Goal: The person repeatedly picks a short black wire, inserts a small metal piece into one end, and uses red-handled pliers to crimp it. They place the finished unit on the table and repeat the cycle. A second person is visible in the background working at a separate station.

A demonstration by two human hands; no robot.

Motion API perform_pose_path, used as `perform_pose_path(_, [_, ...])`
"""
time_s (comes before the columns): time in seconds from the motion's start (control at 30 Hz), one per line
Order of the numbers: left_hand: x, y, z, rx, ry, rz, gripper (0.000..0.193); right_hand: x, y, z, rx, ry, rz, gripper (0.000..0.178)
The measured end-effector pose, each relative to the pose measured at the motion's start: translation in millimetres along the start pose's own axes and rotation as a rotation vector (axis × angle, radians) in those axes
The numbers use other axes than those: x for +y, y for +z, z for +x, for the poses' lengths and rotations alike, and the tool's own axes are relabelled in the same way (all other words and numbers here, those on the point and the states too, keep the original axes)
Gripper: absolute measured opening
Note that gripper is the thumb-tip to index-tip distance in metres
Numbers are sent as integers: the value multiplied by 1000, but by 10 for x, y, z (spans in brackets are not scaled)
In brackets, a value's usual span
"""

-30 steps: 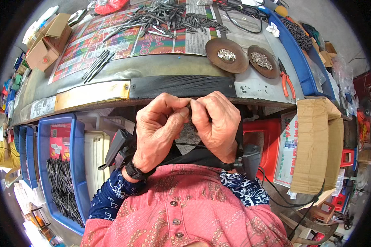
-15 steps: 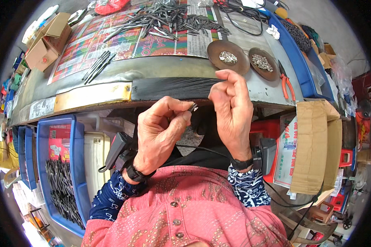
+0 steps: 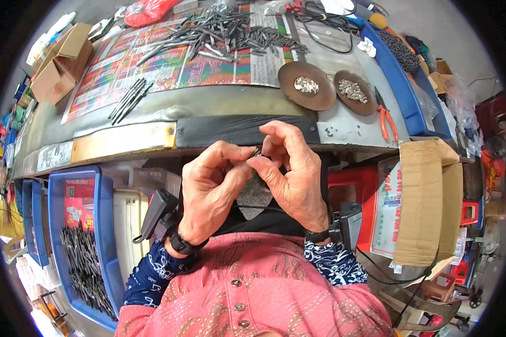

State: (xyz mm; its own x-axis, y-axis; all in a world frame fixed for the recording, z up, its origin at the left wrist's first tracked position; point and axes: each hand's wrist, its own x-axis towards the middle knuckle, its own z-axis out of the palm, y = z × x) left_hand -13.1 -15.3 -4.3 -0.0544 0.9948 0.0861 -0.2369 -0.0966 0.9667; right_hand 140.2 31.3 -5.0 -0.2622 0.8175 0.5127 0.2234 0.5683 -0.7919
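My left hand [image 3: 211,182] pinches a small dark piece [image 3: 257,152] between thumb and forefinger, in front of the bench edge; only its end shows. Close against it, my right hand [image 3: 295,174] has its thumb and bent fingers drawn together at the same piece. Whether the right fingers hold a tiny part of their own is hidden. Ahead on the bench, one brown dish [image 3: 289,95] holds small silvery bits [image 3: 306,85]. A second brown dish [image 3: 343,84] beside it holds more small metal bits [image 3: 353,91]. Several black strips [image 3: 130,101] lie side by side at the left.
A heap of black strips [image 3: 225,36] covers the far bench. Red-handled pliers [image 3: 386,122] lie right of the dishes, near a long blue tray [image 3: 413,106]. At lower left stands a blue bin [image 3: 106,224] with black strips; at right, an open cardboard box [image 3: 424,202].
My right hand has come left and down from beside the dishes to meet the left fingers. The left hand still pinches the dark piece, in nearly the same place.
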Motion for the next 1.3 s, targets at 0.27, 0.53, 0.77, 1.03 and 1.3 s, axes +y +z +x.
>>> perform_pose_path(0.27, [34, -27, 61, 5, -39, 1, 10, 39, -182, 109, 48, 3, -129, 12])
perform_pose_path(0.53, [49, -144, 121, 17, -72, -94, 11, 224, -372, 497, 50, -57, -340, 8])
perform_pose_path(0.77, [57, -274, 234, 45, 11, 10, 12, 448, -428, 1065, -52, -122, -560, 11])
perform_pose_path(1.03, [-22, -367, 382, 94, 74, -3, 13, 782, -207, 1597, -190, -276, -751, 12])
perform_pose_path(1.3, [-45, -397, 369, 120, -25, -102, 10, 1098, 6, 1865, -238, -331, -891, 9])
